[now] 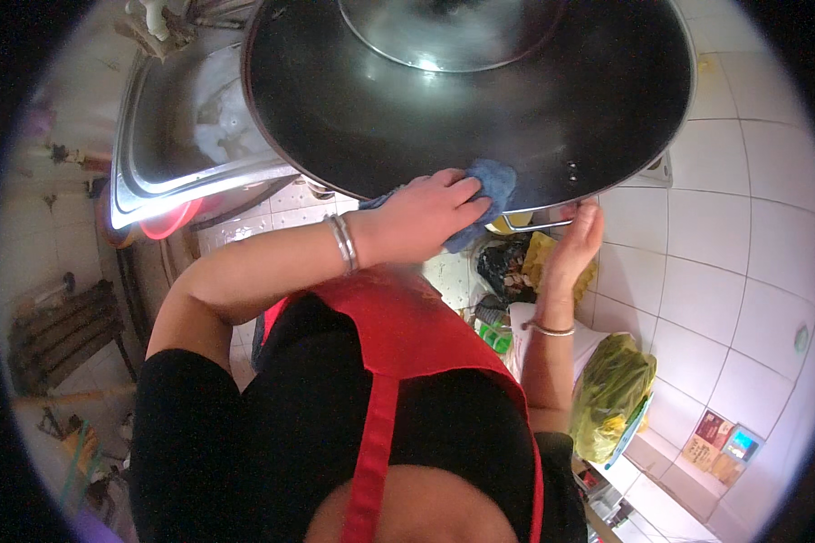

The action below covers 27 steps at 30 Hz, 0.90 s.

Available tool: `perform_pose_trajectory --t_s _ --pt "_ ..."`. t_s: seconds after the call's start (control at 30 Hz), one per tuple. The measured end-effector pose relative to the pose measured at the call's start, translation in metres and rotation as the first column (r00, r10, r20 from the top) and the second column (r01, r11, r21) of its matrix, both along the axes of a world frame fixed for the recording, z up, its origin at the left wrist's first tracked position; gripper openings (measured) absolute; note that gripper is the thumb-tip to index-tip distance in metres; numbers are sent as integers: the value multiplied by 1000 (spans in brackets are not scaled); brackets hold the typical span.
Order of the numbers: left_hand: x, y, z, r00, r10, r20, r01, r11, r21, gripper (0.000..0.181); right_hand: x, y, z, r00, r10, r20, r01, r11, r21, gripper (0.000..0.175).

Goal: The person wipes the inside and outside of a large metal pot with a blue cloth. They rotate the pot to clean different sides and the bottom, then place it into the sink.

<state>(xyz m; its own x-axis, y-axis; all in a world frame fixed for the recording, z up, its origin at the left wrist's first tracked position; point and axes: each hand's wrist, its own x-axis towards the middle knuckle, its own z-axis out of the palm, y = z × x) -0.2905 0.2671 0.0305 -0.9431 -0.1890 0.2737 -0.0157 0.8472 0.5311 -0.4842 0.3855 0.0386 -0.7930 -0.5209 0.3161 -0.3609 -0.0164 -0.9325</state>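
A large dark metal wok point(407, 129) fills the top of the view, tilted so that its inside shows. Its bottom is a shiny round area with a bright edge. My left hand point(428, 217), with bangles at the wrist, presses a crumpled blue cloth point(492, 186) against the near rim. Just right of the cloth, a wire loop handle point(540, 225) juts from the rim. My right hand point(579, 231) grips the wok at the handle's right end, its fingertips partly hidden behind the rim. Two rivets point(572, 171) show inside, above the handle.
To the left is a stainless steel sink point(125, 163) with suds in it and a pink basin point(170, 218) below. A black bag point(502, 261), a yellow-green plastic bag point(614, 397) and other goods lie low on the right, along a tiled wall point(706, 224).
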Motion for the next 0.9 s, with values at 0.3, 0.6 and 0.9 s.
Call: perform_pose_trajectory --t_s 0.3,0.6,0.9 --pt "30 -18 -2 997 -22 79 31 992 -124 47 -34 -71 86 986 126 -107 -123 992 33 27" --pt "35 -18 -22 924 382 -7 -382 923 44 42 49 -52 34 982 -99 -159 85 992 -98 23" --pt "-24 -182 -35 582 747 323 -597 661 -454 31 40 -50 34 984 -102 -143 96 994 -49 24"
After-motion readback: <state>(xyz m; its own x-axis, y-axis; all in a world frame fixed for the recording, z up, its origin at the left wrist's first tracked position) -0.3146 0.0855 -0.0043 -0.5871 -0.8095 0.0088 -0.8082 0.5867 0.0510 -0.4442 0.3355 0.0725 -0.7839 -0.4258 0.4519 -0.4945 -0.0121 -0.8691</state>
